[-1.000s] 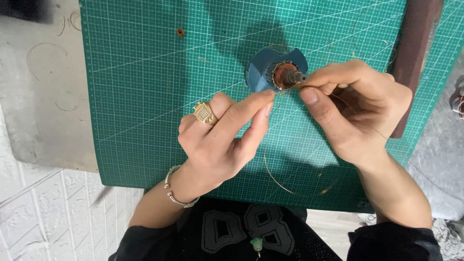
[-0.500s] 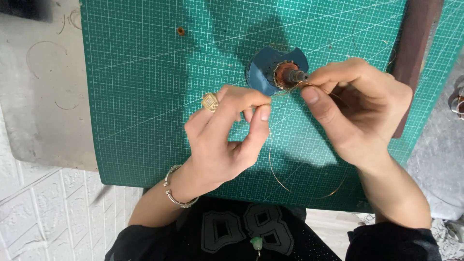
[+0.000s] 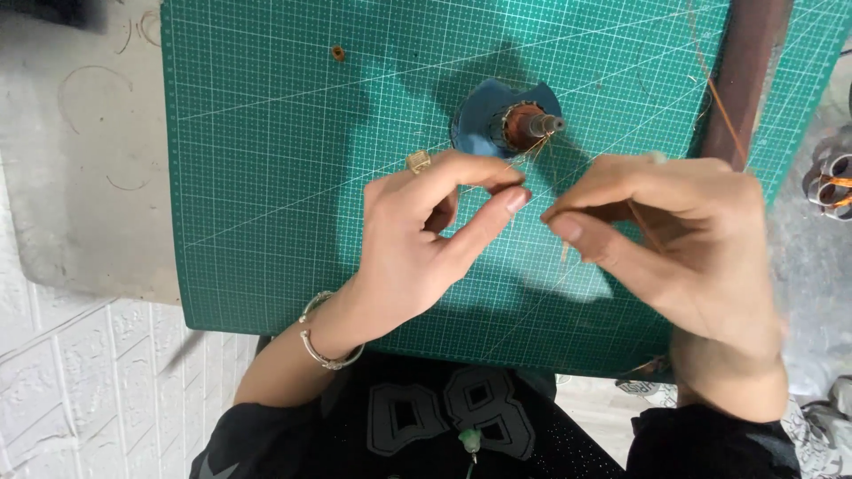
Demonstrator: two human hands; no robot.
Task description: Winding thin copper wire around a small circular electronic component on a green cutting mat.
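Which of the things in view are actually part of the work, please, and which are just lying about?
In use: left hand and right hand pinching thin copper wire; blue motor rotor; green mat.

Lying about: small brown bit; wound coils at right edge; dark bar.

Motor armature (image 3: 508, 126): blue body with notched, lobed outline, copper-coloured winding section and a short grey metal shaft pointing right; lies on its side, upper centre of the frame, on the green mat. Copper wire (image 3: 531, 153): very thin, several loose strands fanning down from the winding toward the frame's centre, lower ends hard to trace.
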